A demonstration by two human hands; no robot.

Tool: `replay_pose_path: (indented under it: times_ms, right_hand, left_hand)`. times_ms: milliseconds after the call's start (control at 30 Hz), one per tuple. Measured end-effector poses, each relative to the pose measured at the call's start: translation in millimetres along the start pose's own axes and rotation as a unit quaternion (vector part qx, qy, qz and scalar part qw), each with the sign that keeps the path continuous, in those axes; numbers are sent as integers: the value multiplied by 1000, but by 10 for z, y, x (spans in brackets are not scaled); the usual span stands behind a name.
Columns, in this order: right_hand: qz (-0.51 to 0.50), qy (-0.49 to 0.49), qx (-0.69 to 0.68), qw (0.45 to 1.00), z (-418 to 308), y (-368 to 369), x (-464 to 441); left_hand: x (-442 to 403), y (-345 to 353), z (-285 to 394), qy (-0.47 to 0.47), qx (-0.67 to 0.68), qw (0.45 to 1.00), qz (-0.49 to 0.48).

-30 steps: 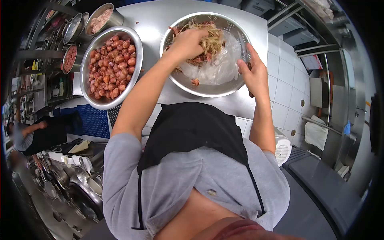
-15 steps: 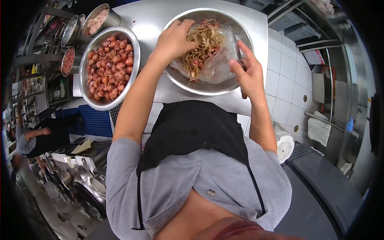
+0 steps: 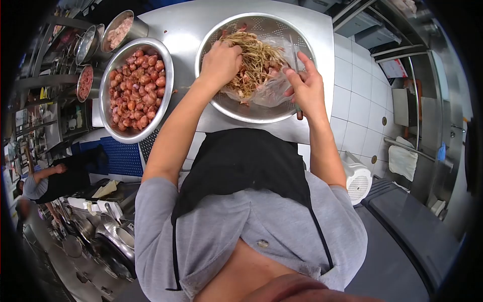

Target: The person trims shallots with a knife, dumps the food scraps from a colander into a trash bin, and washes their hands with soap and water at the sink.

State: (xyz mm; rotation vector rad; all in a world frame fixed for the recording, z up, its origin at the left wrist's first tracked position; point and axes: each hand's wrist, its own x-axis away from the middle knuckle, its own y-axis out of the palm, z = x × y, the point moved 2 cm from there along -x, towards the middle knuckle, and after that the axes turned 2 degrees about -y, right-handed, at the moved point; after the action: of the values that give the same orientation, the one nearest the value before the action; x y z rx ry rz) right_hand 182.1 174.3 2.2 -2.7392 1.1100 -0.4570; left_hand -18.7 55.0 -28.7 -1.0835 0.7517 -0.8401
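A perforated steel colander (image 3: 211, 98) holds a pile of dry, straw-like shallot trimmings (image 3: 256, 55) and a clear plastic bag (image 3: 274, 93). My left hand (image 3: 222, 63) is at the pile's left side, fingers curled into the trimmings and their tips partly hidden. At the colander's right side, my right hand (image 3: 308, 90) is closed around a knife (image 3: 300, 114); its brown handle pokes out below the palm and the thin blade points away from me. The index finger is raised, and the fingers are close to the bag's edge. To the left, a steel bowl (image 3: 168, 95) is full of reddish shallots (image 3: 137, 90).
Pots of pale meat (image 3: 119, 34) and minced meat (image 3: 85, 83) stand at the far left. The steel table (image 3: 186, 20) ends at a right edge above white floor tiles (image 3: 352, 100). A co-worker (image 3: 45, 178) is at lower left, near pans. A white perforated container (image 3: 358, 182) is at lower right.
My left hand has moved down and slightly left, lower into the trimmings, which now spread wider over the bag. My right hand has shifted slightly left with the knife.
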Motion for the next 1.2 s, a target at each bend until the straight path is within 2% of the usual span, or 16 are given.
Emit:
replay_pose_path:
  times_ms: [67, 167, 267, 300, 367, 467, 667, 767, 867, 967, 1033, 1133, 1200]
  right_hand:
    - [25, -13, -34, 999, -22, -9, 18]
    - [22, -17, -39, 999, -3, -20, 13]
    - [41, -25, -84, 995, -4, -22, -8]
    - [47, -28, -92, 994, -9, -20, -4]
    - [55, -33, -105, 992, -37, -9, 14]
    - [51, -41, -102, 993, -39, -5, 30]
    - [50, -63, -66, 995, 19, -2, 59]
    - [48, -75, -66, 994, 20, 11, 41]
    - [51, -84, -73, 992, 9, -2, 59]
    - [57, -90, -118, 987, 2, 2, 95]
    - [49, -86, -125, 987, -52, 9, 130]
    - [-8, -120, -174, 977, -89, 107, 208]
    - [-76, -121, -189, 972, -128, 204, 262]
  left_hand:
    - [35, -98, -4, -36, 2, 999, 9]
    - [62, -198, 110, 11, -32, 980, 194]
    - [-14, -399, 486, 137, 90, 953, 254]
    - [-59, -320, 609, 139, 174, 957, 185]
    - [-107, -165, 833, 133, 338, 931, 43]
    - [-205, 273, 717, 91, 146, 985, -22]
    - [-67, 313, 585, 156, 76, 981, -87]
    - [-5, 184, 702, 130, 76, 983, -101]
    - [72, 7, 689, 104, 141, 984, -24]
    - [148, -337, 590, 20, 279, 960, -34]
    - [186, -180, 316, -48, 413, 908, -49]
    - [302, -234, 174, -158, 591, 789, -51]
    - [332, -274, 155, -204, 595, 776, -57]
